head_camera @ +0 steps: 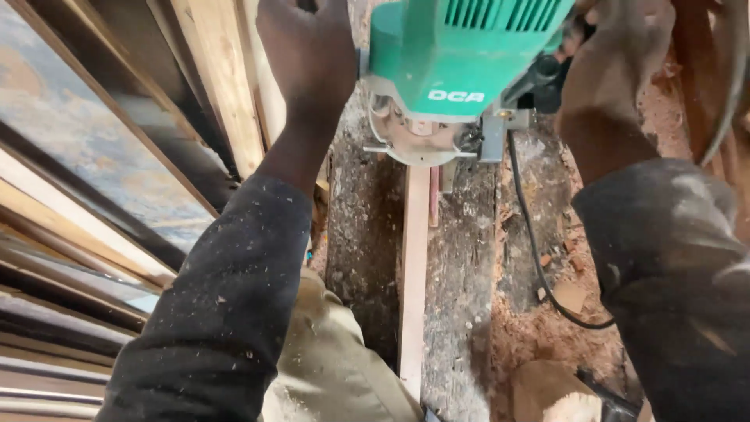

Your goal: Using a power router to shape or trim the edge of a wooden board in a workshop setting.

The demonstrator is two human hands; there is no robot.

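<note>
While sawdust coats both dark sleeves, a person steadies a green plastic-bodied power router (461, 70) at the far end of a worn grey plank counter (461, 312), its pale round base sitting over a narrow light-coloured wooden strip (412, 273) that runs back toward the camera. The left hand (308, 55) presses against the machine's left flank, and the right hand (617, 55) is at its right side; whether either grip is clenched around a handle cannot be told, since the fingers run off the top edge. The tool looks heavy and rigid, best held at both sides, low on the housing, and likely to buck. The strip looks light and stiff, thin enough to flex or split. A black power cord (539, 258) trails through reddish shavings (547, 328) on the right. Stacked timber lengths (94, 234) lean at left. The cutter is hidden under the base, and the router's top is cut off.
</note>
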